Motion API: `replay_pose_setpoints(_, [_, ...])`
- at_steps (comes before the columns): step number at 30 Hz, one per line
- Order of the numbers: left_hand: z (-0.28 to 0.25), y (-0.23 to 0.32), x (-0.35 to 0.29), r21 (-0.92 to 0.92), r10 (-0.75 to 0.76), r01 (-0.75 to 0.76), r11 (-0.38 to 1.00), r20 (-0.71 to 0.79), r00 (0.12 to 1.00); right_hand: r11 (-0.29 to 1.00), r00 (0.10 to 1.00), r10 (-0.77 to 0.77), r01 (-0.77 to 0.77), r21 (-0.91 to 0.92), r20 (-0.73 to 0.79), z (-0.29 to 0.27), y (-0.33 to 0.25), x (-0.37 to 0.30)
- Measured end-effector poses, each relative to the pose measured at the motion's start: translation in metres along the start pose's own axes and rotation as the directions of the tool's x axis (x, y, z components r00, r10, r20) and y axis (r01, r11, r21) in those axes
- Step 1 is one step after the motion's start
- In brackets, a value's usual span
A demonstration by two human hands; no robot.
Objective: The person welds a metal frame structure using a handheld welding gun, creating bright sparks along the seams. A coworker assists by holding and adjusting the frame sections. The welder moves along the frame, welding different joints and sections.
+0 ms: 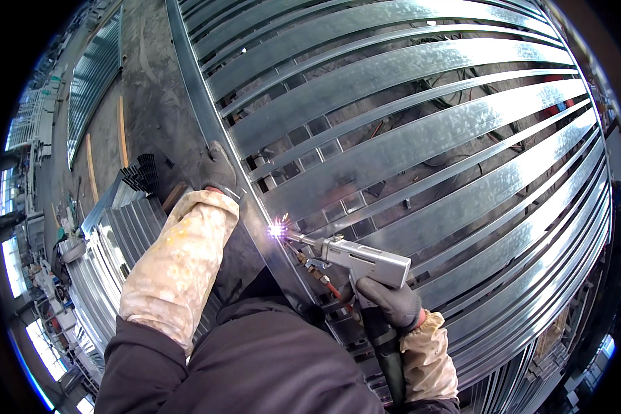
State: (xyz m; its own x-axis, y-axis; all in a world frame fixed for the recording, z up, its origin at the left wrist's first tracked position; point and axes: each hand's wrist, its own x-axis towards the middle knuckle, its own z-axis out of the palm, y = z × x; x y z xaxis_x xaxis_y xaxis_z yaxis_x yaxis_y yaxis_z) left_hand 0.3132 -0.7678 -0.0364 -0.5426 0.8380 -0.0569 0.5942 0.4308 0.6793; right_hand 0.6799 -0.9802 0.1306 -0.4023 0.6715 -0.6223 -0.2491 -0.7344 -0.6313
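My right hand (393, 303), in a dark grey glove, grips the black handle of a silver welding gun (366, 262). The gun's nozzle points left, and a bright white-violet glow with sparks (277, 229) burns at its tip. That glow sits where a flat slat meets the side rail (255, 221) of a large shiny metal frame (393, 145). Farther up the same rail, my gloved left hand (219, 171) is closed over the outer edge, partly hidden by its sleeve. Tan protective sleeves cover both forearms.
Stacked metal profiles (103, 241) lie to the left, beside a bundle of dark tube ends (142, 174). A slatted panel (93, 86) rests on the floor at far left. A thick black hose (386, 359) runs down from the gun; cables lie under the slats.
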Motion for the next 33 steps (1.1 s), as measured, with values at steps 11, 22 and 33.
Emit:
replay_pose_setpoints(11, [-0.009,0.023,-0.016,0.075,0.134,-0.127,0.989,-0.106,0.985,0.995,1.0,0.026,-0.025,0.095,-0.016,-0.001,0.0,-0.031])
replay_pose_setpoints(22, [-0.007,0.0,0.003,0.056,-0.047,0.047,0.997,-0.001,0.999,0.996,1.0,0.031,-0.031,0.088,0.0,0.0,0.012,-0.035])
replay_pose_setpoints(33, [0.0,-0.028,0.017,0.016,0.024,-0.023,1.0,-0.025,0.999,1.0,0.999,-0.009,0.009,0.004,-0.035,-0.002,0.019,-0.033])
